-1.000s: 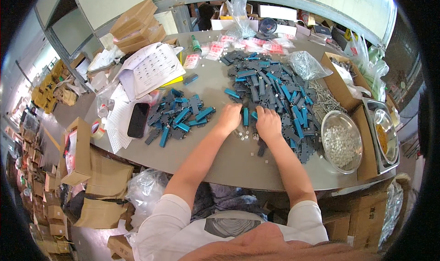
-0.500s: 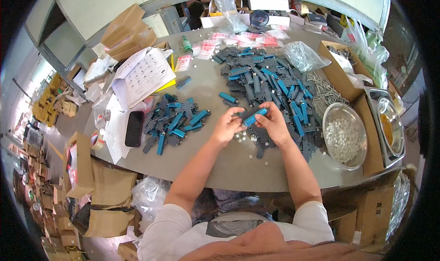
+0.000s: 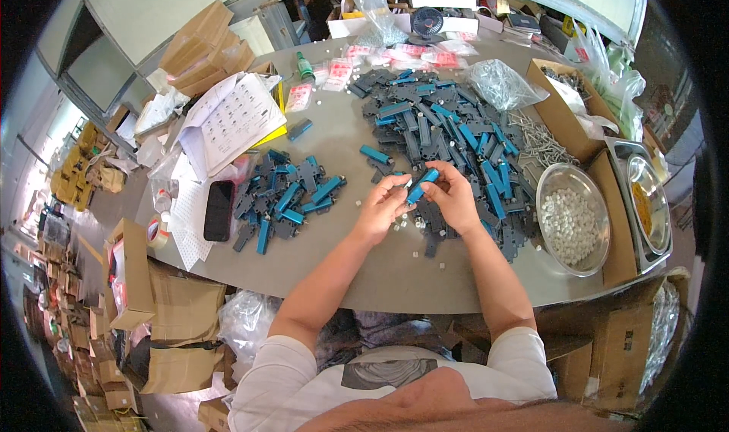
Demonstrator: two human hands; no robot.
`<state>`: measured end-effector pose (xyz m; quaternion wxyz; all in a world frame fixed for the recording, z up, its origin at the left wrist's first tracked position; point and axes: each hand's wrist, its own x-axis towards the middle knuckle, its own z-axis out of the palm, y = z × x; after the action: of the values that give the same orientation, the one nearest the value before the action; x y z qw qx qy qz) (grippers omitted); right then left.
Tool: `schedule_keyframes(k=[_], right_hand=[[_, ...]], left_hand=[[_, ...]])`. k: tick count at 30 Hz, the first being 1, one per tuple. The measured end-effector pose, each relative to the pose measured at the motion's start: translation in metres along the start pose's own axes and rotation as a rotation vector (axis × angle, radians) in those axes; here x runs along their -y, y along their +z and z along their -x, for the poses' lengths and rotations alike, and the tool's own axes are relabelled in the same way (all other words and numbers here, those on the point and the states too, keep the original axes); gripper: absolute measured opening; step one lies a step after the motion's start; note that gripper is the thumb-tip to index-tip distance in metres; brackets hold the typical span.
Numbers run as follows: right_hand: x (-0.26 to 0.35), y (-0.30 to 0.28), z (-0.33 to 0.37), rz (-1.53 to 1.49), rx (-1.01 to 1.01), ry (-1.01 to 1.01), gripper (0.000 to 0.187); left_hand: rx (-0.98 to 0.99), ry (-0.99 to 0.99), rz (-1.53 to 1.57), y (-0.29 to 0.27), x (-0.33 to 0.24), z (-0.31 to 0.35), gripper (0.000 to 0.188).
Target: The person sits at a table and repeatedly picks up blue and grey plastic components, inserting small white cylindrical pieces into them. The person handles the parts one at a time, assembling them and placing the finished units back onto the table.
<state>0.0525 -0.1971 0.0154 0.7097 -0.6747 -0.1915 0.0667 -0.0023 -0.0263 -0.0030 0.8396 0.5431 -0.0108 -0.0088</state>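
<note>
— What are the hands doing?
— The left hand [image 3: 382, 213] and right hand [image 3: 453, 197] are gripping one blue clip [image 3: 421, 186] together, fingers closed on it, just above the surface [image 3: 342, 140].
— What is lying around it?
— A big grey-blue pile [image 3: 448, 132] is lying behind, a smaller pile [image 3: 285, 197] to the left, and a steel bowl [image 3: 573, 219] to the right.

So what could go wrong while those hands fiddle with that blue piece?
1. Both the left hand and the right hand hold the blue piece above the table; it may slip into the small white bits below and scatter them.
2. The big pile of blue and grey parts lies right beside the right hand, so a dropped piece might get lost there.
3. The metal bowl sits near the table edge; an elbow could bump it.
</note>
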Motion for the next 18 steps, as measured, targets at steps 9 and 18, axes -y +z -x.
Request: schedule_keyframes(k=[9,18], right_hand=[[0.019,0.005,0.003,0.385,-0.104,-0.269,0.042],[0.008,-0.015,-0.002,0.142,0.084,-0.086,0.021]], left_hand=[[0.043,0.206,-0.457,-0.008,0.002,-0.001,0.040],[0.093,0.213,-0.468,-0.004,-0.011,0.003,0.037]])
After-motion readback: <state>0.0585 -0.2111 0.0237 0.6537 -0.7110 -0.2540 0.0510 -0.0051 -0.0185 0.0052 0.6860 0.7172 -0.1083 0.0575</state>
